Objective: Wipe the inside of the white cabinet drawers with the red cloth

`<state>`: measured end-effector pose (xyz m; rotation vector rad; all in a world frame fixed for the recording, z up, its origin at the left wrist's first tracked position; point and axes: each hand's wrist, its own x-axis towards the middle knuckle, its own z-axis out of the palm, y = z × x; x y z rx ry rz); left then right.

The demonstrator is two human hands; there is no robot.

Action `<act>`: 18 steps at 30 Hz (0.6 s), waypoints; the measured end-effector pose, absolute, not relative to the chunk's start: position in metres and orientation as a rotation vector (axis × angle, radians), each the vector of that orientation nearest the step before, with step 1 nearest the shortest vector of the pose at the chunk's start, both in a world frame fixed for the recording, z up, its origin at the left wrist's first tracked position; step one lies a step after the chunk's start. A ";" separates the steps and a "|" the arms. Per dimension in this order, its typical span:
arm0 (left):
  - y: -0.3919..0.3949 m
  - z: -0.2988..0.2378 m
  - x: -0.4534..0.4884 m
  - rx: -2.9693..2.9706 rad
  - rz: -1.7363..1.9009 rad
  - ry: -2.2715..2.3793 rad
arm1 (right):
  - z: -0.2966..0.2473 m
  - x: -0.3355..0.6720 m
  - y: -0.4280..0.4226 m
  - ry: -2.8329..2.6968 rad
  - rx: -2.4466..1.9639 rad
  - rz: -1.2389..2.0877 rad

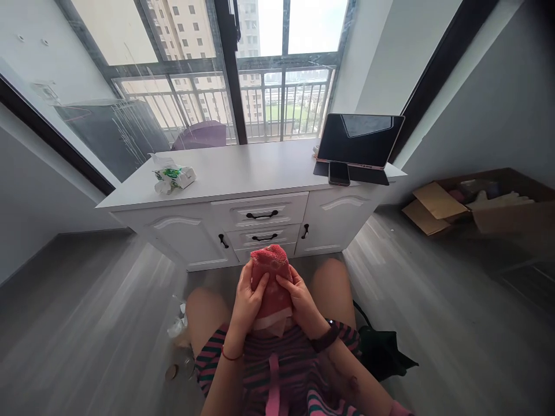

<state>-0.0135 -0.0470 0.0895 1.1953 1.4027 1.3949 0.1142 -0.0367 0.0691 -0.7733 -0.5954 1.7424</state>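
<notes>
Between my two hands is a red cloth-like piece (pixel 274 297), held upright over my lap. Its top edge looks nubbly, like terry, and a pale strip runs along its lower end. My left hand (pixel 250 292) grips its left side, with the thumb pressed on the front face. On the right side, my right hand (pixel 300 294) holds it the same way, and the two thumbs nearly meet near the middle. The fingers behind the cloth are hidden. A white tissue-like corner (pixel 280 328) hangs below the cloth.
Ahead stands a white cabinet (pixel 255 167) bearing a tissue pack (pixel 173 176), a tablet (pixel 362 141) and a phone (pixel 339 173). An open cardboard box (pixel 442 199) sits on the floor at right. Beside my legs lie a black bag (pixel 384 349) and crumpled white plastic (pixel 177 326).
</notes>
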 end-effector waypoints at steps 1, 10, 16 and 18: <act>-0.047 0.087 -0.014 1.198 1.350 1.414 | 0.067 0.116 -0.034 -0.636 -0.792 1.716; -0.022 0.075 0.005 1.260 1.341 1.463 | 0.057 0.128 -0.018 -0.561 -0.743 1.782; 0.029 0.054 0.022 1.238 1.278 1.327 | 0.040 0.158 -0.005 -0.357 -0.830 1.742; 0.059 0.051 0.017 0.944 1.297 1.280 | 0.030 0.173 -0.005 -0.249 -0.892 1.751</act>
